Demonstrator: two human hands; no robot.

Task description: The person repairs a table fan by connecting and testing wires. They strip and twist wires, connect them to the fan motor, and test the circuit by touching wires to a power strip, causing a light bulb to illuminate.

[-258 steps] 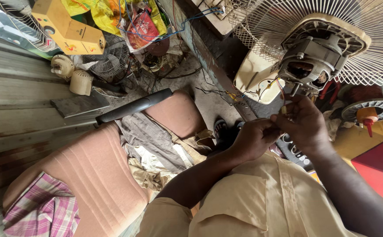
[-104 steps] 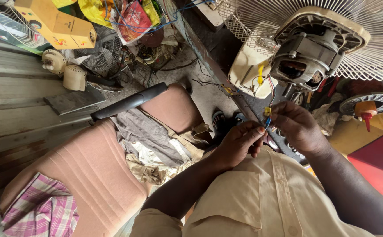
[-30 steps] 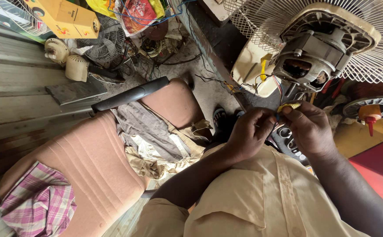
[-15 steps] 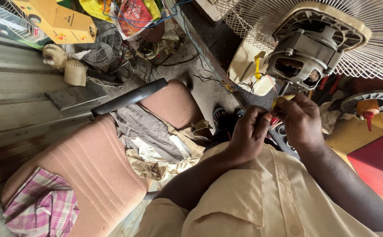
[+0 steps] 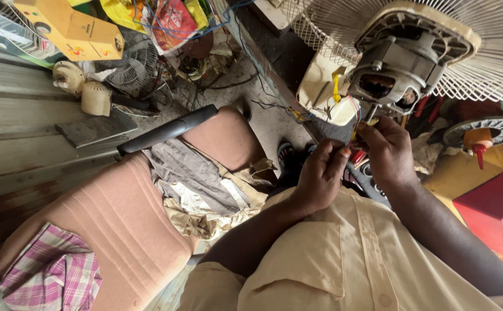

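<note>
Red wires (image 5: 357,156) pinched by both hands (image 5: 352,164) (fingers curled) under fan motor (image 5: 398,69).

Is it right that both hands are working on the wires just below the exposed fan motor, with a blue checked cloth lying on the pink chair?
Not quite. In the head view the checked cloth on the pink chair is pink and purple, not blue. The rest holds: the left hand and right hand meet at the wires just below the exposed fan motor.
</note>
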